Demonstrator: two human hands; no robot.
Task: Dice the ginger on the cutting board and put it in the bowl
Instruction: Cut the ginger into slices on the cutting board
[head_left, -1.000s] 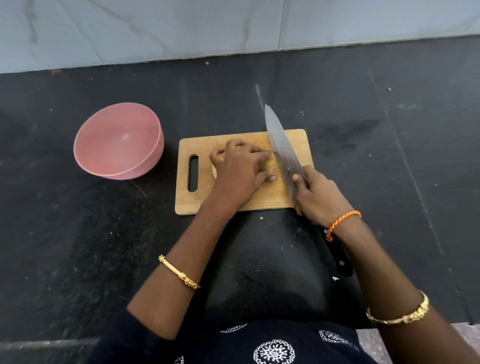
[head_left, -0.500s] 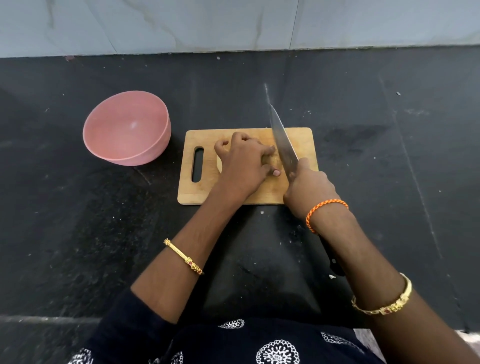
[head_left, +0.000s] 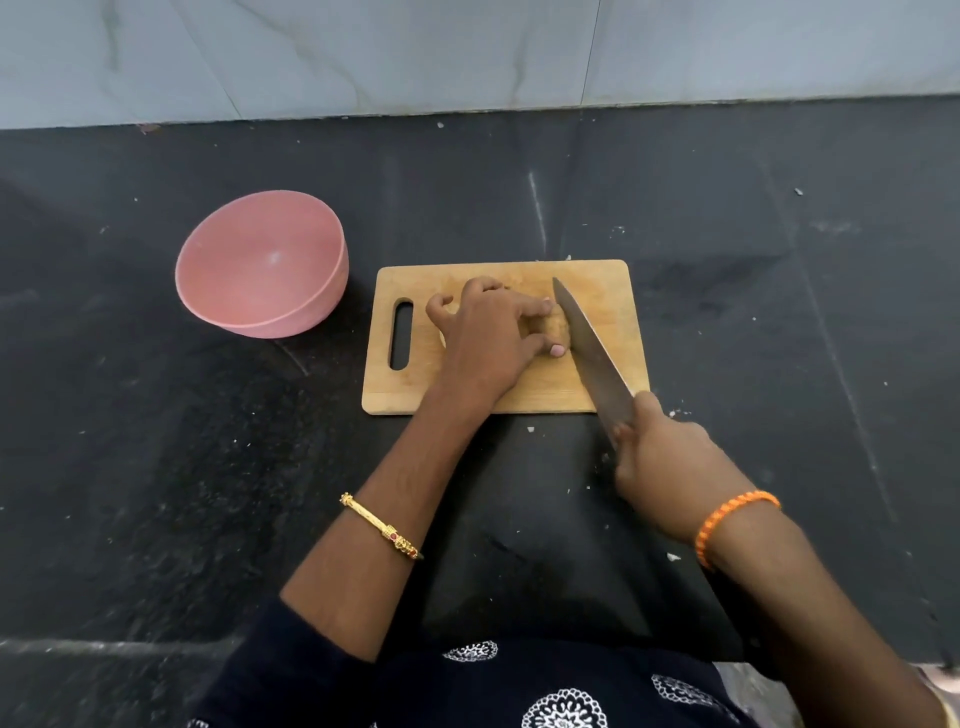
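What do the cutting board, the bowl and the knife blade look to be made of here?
Cutting board: wood, pale tan with faint grain and a matte, worn face. Bowl: probably plastic, uniform pink, smooth with a soft sheen; matte ceramic cannot be ruled out. Knife blade: metal, likely steel, grey with a dull brushed look.

ginger (head_left: 557, 328): tan lump, mostly hidden under curled fingers, only the right end peeks out, sitting mid-board right against the blade

cutting board (head_left: 613, 291): light wood rectangle with a slot handle at its left end, lying flat on the dark surface

bowl (head_left: 311, 291): pink, round, upright, nothing visible inside, just off the board's left end, not touching it

knife (head_left: 587, 348): long steel blade angled across the board's right half, tip pointing away, edge beside the ginger
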